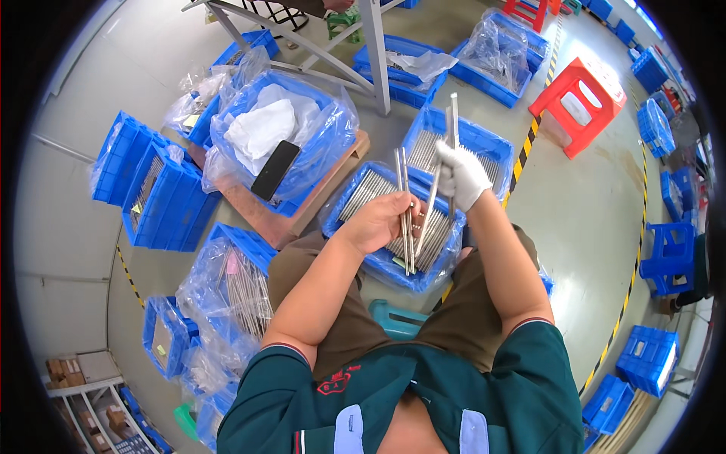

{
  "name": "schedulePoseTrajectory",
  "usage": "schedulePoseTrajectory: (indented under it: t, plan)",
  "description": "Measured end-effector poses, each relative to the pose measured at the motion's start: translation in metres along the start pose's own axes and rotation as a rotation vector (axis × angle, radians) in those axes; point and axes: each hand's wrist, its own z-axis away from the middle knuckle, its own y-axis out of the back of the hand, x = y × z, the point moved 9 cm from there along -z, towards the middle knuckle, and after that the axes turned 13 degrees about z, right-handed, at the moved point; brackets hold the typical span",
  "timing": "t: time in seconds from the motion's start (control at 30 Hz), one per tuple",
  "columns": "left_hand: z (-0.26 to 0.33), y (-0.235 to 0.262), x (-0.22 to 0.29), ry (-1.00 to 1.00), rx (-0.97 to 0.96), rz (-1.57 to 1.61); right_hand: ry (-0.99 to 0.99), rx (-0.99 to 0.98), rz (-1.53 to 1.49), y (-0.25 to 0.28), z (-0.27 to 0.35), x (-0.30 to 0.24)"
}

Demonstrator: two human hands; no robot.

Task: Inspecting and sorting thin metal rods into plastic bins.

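My left hand (378,221) is bare and closed around a few thin metal rods (409,246), which stand nearly upright in its fingers. My right hand (463,178), in a white glove, grips metal rods (452,121) that stick up past its fingers; one slants down toward the left hand. Both hands are above a plastic-lined blue crate (412,284) between my knees, where many similar rods (367,194) lie side by side. Just beyond it, a second blue crate (436,119) contains more rods, partly hidden by my right hand.
A blue crate with plastic and white cloth (261,129) stands at left on a reddish board (333,185); a black phone (275,170) lies on it. Stacked crates (170,197) and bagged rods (246,295) line the left. A red stool (578,106) stands far right, a table leg (373,57) ahead.
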Motion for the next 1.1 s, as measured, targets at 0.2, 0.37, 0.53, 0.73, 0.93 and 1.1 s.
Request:
schedulePoseTrajectory:
  t: [0.2, 0.37, 0.53, 0.73, 0.93, 1.1]
  plan:
    - [-0.004, -0.002, -0.007, 0.026, 0.013, -0.010, 0.290, 0.101, 0.853, -0.038, 0.017, -0.016]
    - [-0.002, 0.017, -0.005, -0.029, 0.225, -0.185, 0.315, 0.138, 1.070, -0.042, 0.012, -0.016]
    - [0.002, 0.039, 0.033, -0.270, 0.385, -0.223, 0.232, 0.221, 1.044, -0.028, 0.013, -0.013]
    - [0.009, 0.058, 0.070, -0.483, 0.412, 0.049, 0.066, -0.038, 0.634, -0.039, 0.035, 0.013]
    - [0.000, 0.054, 0.066, -0.529, 0.415, 0.140, 0.059, -0.071, 0.655, -0.048, 0.041, 0.027]
    - [-0.007, 0.042, 0.060, -0.490, 0.333, 0.189, 0.080, -0.090, 0.623, -0.049, 0.037, 0.033]
